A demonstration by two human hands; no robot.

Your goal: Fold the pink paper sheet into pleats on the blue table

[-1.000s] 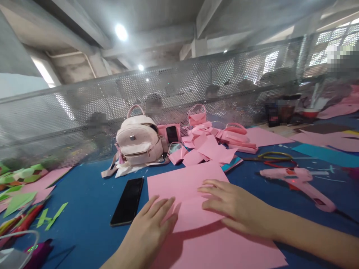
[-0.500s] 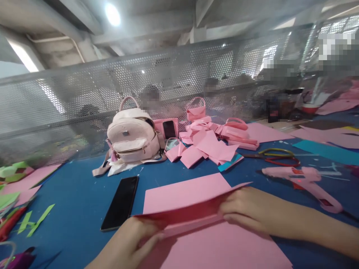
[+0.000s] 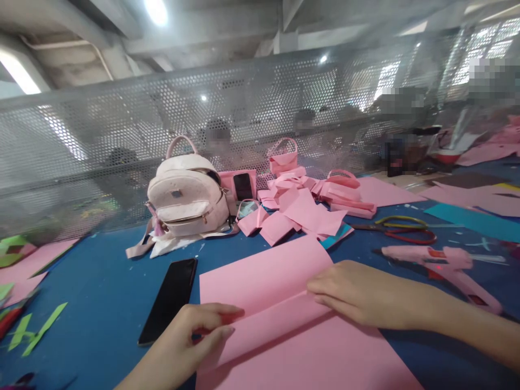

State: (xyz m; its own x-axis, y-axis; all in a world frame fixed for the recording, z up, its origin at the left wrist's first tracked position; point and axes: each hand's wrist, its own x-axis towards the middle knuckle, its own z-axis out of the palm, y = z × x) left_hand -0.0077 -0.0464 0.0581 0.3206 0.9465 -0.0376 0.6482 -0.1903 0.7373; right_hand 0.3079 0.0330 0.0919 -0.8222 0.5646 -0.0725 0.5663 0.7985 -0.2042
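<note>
A phone (image 3: 168, 300) lies on the table (image 3: 101, 281) just left of the pink sheet (image 3: 260, 273), its near edge cut off. The left hand (image 3: 190, 338) pinches the folded flap, fingertips partly hidden; the right hand (image 3: 357, 295) lies open, flat on the crease

Looks like a paper-craft workshop to me: long blue worktop (image 3: 101, 281) covered in pink card (image 3: 260, 276), a hot glue gun (image 3: 442, 262), scissors (image 3: 402, 227), finished little paper handbags (image 3: 284, 160), a perforated metal screen (image 3: 122, 124) behind, and bare concrete beams (image 3: 223, 27) overhead.
</note>
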